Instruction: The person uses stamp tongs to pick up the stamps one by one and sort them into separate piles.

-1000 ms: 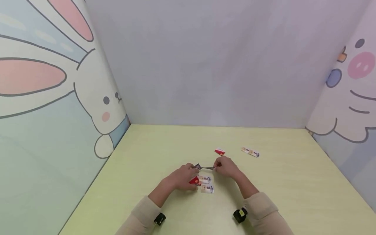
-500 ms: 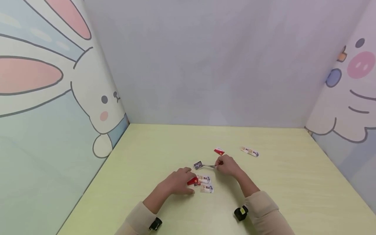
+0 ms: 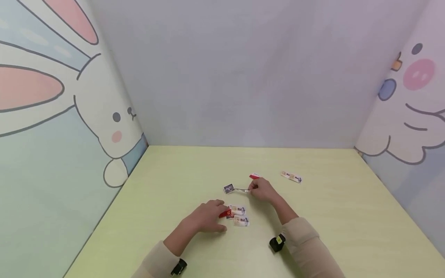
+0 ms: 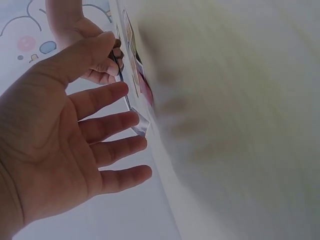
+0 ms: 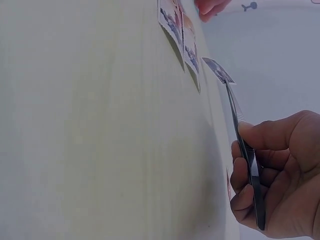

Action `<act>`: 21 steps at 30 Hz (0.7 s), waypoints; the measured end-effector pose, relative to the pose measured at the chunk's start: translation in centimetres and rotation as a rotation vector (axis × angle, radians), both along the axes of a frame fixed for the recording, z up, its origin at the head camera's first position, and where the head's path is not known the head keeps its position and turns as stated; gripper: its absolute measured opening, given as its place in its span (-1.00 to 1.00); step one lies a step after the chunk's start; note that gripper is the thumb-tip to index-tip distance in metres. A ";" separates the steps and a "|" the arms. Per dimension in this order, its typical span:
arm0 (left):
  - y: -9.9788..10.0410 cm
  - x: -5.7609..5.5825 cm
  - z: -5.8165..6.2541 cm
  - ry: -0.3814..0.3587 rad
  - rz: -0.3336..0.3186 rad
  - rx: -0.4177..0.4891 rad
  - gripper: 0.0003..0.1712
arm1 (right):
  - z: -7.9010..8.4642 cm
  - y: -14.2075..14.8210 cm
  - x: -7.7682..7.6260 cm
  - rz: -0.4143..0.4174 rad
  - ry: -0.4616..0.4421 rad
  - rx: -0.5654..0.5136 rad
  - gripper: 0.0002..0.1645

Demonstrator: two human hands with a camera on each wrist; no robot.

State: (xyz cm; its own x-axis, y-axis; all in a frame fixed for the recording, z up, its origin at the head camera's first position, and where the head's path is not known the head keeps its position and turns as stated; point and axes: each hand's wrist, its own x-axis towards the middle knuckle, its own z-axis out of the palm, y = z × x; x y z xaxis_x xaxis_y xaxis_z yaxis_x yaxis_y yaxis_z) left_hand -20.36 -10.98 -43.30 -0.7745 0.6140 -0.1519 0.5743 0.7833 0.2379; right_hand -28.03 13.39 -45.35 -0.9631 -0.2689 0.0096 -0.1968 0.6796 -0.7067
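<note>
My right hand (image 3: 263, 190) grips a pair of metal tweezers (image 5: 255, 175) between curled fingers and thumb. The tweezers' tips hold a small dark stamp-like picture (image 3: 228, 189) with a pale border by its edge, lifted off the table in the right wrist view (image 5: 218, 70). Palm sideways and fingers spread, my left hand (image 4: 55, 140) hovers low over the table and holds nothing. Right by its fingertips lie a red stamp (image 3: 224, 213), partly hidden by the fingers, and pale stamps, one upper (image 3: 238, 210) and one lower (image 3: 241, 221).
Behind my right hand lies a red and white piece (image 3: 255, 176), partly covered. A strip of pale stamps (image 3: 291, 177) is farther right on the yellowish table (image 3: 330, 216). A grey wall and cartoon-printed side walls surround the tabletop.
My left hand has let go of the dark stamp and drawn back left with fingers spread. The tweezers now carry the stamp slightly farther away, while the head view has shifted a little.
</note>
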 end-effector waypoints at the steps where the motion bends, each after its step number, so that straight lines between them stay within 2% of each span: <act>1: 0.0 0.0 0.0 0.002 -0.010 0.003 -0.37 | 0.0 -0.1 -0.2 -0.001 0.000 0.000 -0.93; 9: 0.3 0.2 -0.1 0.039 -0.093 0.029 -0.38 | -0.1 -0.3 -1.0 0.004 0.034 -0.011 -0.89; 14: 0.7 0.3 -0.3 0.034 -0.093 0.014 -0.38 | -0.4 -0.3 -1.4 -0.020 0.046 -0.043 -0.91; 21: 1.3 0.6 -0.6 0.035 -0.100 -0.009 -0.35 | -1.1 -0.8 -1.8 -0.065 0.124 -0.023 -0.90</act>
